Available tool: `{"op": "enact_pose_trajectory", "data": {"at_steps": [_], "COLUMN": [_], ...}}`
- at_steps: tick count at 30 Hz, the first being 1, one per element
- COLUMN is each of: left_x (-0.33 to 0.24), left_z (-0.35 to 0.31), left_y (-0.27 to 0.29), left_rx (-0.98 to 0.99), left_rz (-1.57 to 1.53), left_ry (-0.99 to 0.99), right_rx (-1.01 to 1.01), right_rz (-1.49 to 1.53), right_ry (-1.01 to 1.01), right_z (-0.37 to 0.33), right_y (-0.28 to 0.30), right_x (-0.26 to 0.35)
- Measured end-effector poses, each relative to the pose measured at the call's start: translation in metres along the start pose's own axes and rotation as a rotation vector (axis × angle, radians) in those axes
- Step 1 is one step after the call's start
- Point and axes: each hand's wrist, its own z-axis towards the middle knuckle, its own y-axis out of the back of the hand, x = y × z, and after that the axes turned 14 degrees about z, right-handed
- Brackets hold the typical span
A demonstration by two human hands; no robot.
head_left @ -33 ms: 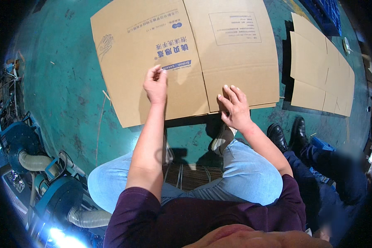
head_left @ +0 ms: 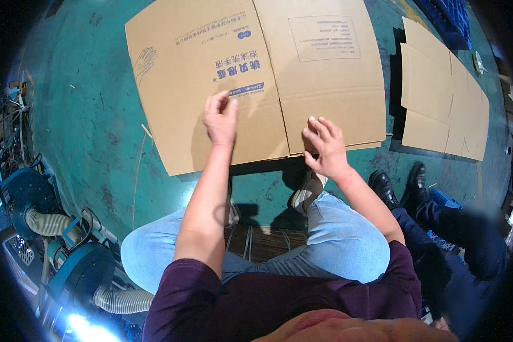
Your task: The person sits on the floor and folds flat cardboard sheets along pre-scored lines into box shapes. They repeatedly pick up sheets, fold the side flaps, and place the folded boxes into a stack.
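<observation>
A large flattened cardboard box with blue print lies in front of me, a fold or seam running down its middle. My left hand is over the left panel, close to the blue printed strip. Its fingers are loosely bent, with the thumb apart from them, and nothing shows between them. On the right panel, at the near edge beside the seam, rests my right hand. Those fingers are stretched out on the cardboard and the thumb sits apart, near the edge.
Another flattened cardboard sheet lies on the green floor to the right. A blue pallet is at the far right. Another person's black shoes are close on my right. Machines with a ribbed hose stand at left.
My left hand has shifted slightly right, its thumb and fingers parting from a pinch-like pose. The right hand has barely moved on the cardboard.
</observation>
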Motion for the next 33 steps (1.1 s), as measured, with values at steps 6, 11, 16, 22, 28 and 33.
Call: {"op": "enact_pose_trajectory", "data": {"at_steps": [6, 11, 16, 22, 28, 33], "left_x": [-0.051, -0.042, -0.033, -0.022, -0.032, -0.029], "left_z": [-0.082, -0.103, -0.105, -0.104, -0.099, -0.101], "left_y": [-0.009, -0.021, -0.020, -0.019, -0.010, -0.013], "left_rx": [0.353, 0.366, 0.342, 0.360, 0.456, 0.468], "left_rz": [0.292, 0.444, 0.584, 0.589, 0.590, 0.659], "left_ry": [-0.579, -0.693, -0.809, -0.856, -0.824, -0.847], "right_rx": [-0.418, -0.612, -0.595, -0.637, -0.699, -0.058], "right_rz": [-0.253, -0.089, -0.069, 0.043, -0.104, -0.420], "right_ry": [-0.180, -0.402, -0.642, -0.693, -0.479, -0.200], "right_z": [0.070, 0.123, 0.122, 0.104, 0.107, 0.167], "right_y": [0.044, 0.087, 0.089, 0.084, 0.067, 0.001], "right_x": [-0.085, -0.144, -0.127, -0.124, -0.136, -0.087]}}
